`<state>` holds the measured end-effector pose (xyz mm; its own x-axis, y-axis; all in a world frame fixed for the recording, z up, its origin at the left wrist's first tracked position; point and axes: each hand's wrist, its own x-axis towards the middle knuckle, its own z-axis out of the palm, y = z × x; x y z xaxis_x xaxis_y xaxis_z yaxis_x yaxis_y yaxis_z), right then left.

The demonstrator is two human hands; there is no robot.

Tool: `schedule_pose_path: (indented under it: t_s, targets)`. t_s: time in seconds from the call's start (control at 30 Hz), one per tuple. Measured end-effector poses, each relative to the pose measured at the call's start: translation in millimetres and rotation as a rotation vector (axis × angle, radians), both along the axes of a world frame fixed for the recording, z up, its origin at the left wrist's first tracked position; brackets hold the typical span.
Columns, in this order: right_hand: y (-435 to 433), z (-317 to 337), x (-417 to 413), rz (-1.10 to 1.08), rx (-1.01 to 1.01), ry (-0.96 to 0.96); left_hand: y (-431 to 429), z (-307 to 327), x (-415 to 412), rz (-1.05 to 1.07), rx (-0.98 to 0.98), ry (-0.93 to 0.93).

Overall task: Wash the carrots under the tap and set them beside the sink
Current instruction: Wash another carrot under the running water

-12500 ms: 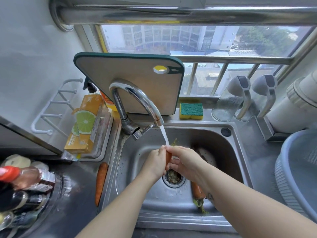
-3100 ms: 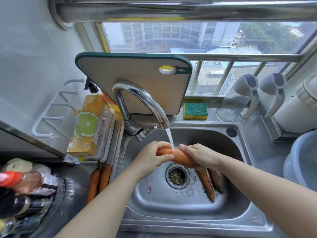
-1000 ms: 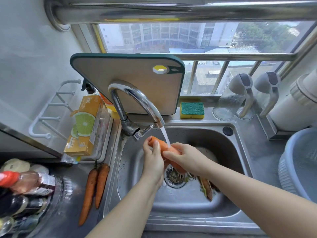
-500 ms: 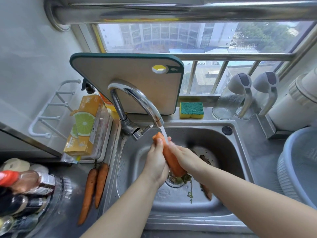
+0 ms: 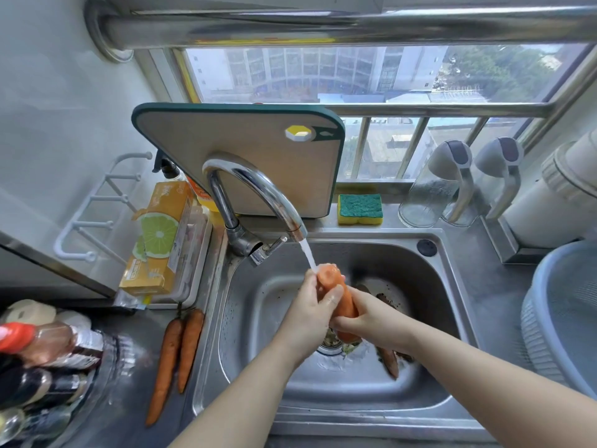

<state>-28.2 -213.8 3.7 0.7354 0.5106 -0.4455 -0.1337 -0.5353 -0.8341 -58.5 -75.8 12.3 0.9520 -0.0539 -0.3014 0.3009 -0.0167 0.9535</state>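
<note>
With our left hand (image 5: 311,313) and right hand (image 5: 371,321) both wrapped around 1 carrot (image 5: 337,294) held under the tap (image 5: 258,192) stream above the sink (image 5: 452,399), we risk the wet carrot slipping onto unwashed ones below.

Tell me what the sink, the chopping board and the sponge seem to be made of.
Sink: looks like brushed stainless steel, grey with soft reflections. Chopping board: beige matte face with a dark green rim, probably plastic. Sponge: yellow foam under a rough green scouring layer.
</note>
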Motion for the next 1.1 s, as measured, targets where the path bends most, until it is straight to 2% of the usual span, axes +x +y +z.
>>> schedule_pose_path:
  t_s: [0.1, 0.2, 0.3, 0.43, 0.5, 0.6, 0.7, 0.77, 0.8, 0.83, 0.9, 0.93, 1.0, 1.1]
  targets:
    - [5, 1, -2, 0.001, 0.055, 0.093, -1, 5, 0, 0.002, -0.046, 0.034]
    - [13, 6, -1, -0.010, 0.077, 0.132, -4, 7, 6, 0.183, -0.197, 0.129]
    - [17, 10, 3, 0.049, -0.026, 0.025, -6, 9, 14, 0.428, -0.436, 0.197]
    - [21, 9, 1, 0.126, -0.136, -0.119, -1, 12, 18, 0.590, -0.730, 0.327]
    - [22, 9, 1, 0.133, -0.141, -0.144, 2, 13, 21, 0.623, -0.814, 0.395]
    - [15, 16, 8, 0.110, -0.058, 0.028, 8, 15, 25, 0.660, -0.870, 0.439]
    - [8, 24, 13, 0.054, 0.050, 0.215, 14, 15, 28, 0.753, -0.888, 0.381]
    - [11, 26, 13, 0.035, -0.020, 0.129, 15, 16, 26, 0.812, -0.797, 0.334]
    - [13, 26, 13, 0.014, -0.072, 0.049, 16, 15, 25, 0.821, -0.663, 0.286]
    - [16, 26, 13, -0.024, -0.112, -0.021, 18, 13, 22, 0.783, -0.447, 0.215]
    - [18, 27, 17, -0.090, -0.175, -0.131, 23, 8, 16, 0.549, 0.122, 0.029]
    - [18, 28, 20, -0.089, -0.210, -0.182, 24, 4, 13, 0.394, 0.329, -0.089]
    - [18, 30, 25, -0.032, -0.302, -0.287, 30, -3, 10, 0.117, 0.553, -0.250]
    - [17, 34, 30, 0.088, -0.429, -0.448, 37, -2, 8, -0.248, 0.904, -0.300]
